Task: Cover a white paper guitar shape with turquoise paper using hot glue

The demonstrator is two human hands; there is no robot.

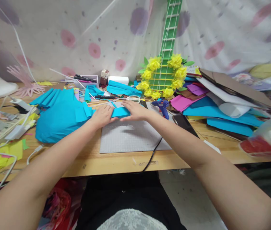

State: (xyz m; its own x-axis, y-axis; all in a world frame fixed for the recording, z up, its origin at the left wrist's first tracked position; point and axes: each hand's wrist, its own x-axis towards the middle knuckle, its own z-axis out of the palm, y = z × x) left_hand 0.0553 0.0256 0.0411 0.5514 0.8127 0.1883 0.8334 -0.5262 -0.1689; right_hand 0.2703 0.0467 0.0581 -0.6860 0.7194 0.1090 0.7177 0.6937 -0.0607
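Holding a narrow strip of blue paper (121,112) under two hands, the person is working at the far edge of a grey cutting mat (130,140). If the mat's middle is being taken as the clock's centre, the strip is lying between eleven and twelve o'clock. The left hand (103,115) is resting over the left part of the strip, and the right hand (135,110) is covering its right end. Both are showing rather straight fingers, with the thumbs near the close edge; whether they are pinching the paper or only pressing it, one cannot tell.

For a neat edge, both hands should probably be pressing with equal force, while the thumbs are guiding the paper parallel to the mat's faint grid. The strip is looking thin, so gentle smoothing is likely serving better than hard pulling.

At nine o'clock, a bulging blue paper-covered form (53,123) is sitting beside the left forearm, which should be avoiding any weight on it. At about two o'clock, a blue glue gun (163,108) is lying near the right wrist, so careful elbow movement is seeming wise. A black cord (152,156) is crossing the near edge at five o'clock.
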